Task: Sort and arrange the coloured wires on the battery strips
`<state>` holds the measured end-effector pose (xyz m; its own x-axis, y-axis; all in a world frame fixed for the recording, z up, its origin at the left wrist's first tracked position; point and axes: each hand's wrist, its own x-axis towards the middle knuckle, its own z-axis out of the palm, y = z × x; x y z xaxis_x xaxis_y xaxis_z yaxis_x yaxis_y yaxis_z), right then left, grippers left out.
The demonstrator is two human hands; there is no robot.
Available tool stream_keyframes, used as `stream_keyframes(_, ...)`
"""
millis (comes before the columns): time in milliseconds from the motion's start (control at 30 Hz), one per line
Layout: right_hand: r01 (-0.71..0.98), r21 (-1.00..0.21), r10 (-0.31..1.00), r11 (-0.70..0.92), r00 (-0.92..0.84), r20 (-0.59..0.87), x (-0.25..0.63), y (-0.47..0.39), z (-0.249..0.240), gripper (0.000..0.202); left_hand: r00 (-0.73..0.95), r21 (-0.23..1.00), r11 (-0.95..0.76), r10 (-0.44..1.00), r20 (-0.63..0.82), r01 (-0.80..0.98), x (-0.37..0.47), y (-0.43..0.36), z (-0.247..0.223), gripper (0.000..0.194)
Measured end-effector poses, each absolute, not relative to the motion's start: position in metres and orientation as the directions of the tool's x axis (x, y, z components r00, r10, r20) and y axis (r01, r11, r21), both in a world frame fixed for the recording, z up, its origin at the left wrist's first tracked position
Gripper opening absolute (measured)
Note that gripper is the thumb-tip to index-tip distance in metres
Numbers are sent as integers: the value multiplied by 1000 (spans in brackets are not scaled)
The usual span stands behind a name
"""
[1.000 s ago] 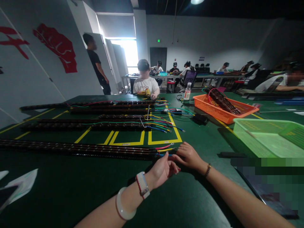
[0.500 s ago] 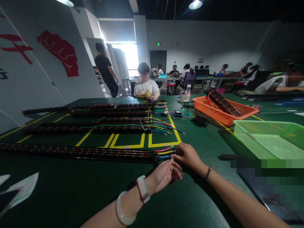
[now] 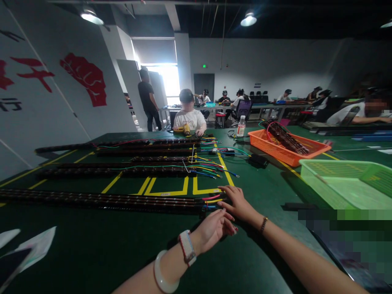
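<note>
The nearest wire harness [image 3: 101,201], a long dark bundle in black sleeving, lies across the table in front of me. Red, yellow and blue wire ends [image 3: 211,197] stick out of its right end. Over those ends reaches my right hand [image 3: 241,206], palm down with its fingers stretched and apart; the wire tips are hidden under the fingers. Just below it is my left hand [image 3: 212,230], turned partly palm up, fingers loosely bent and apart, nothing visible in them. Its fingertips are close to the blue wire; whether they touch it I cannot tell.
Several more harnesses [image 3: 159,169] lie in yellow-taped areas of the green table [image 3: 153,249]. To the right are an orange basket [image 3: 275,152] holding a harness, a green basket [image 3: 337,196] and a bottle [image 3: 241,126]. A person [image 3: 189,118] sits opposite with a yellow tool.
My right hand's fingers have gone from bent at the wire ends to stretched out over them. My left hand has barely moved. The view has tilted up slightly.
</note>
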<state>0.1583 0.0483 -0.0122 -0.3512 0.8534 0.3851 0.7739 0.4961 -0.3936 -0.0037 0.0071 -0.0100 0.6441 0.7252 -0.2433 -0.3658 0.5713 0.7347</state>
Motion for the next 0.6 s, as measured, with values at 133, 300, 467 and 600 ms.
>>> stream_keyframes(133, 767, -351, 831, 537, -411, 375, 153, 50, -13, 37, 640, 744, 556, 733, -229, -370, -4, 6, -11, 28)
stream_keyframes(300, 790, -319, 838, 524, -411, 359, 152, 51, -14, 36, 645, 739, 560, 730, -225, -375, -4, 6, -12, 29)
stream_keyframes(467, 773, -354, 845, 526, -429, 319, 150, 58, -14, 38, 696, 755, 580, 677, -238, -306, -5, 6, -10, 34)
stream_keyframes(600, 770, -412, 872, 488, -411, 265, 145, 58, -11, 37, 731, 772, 578, 642, -230, -265, -6, 8, -11, 36)
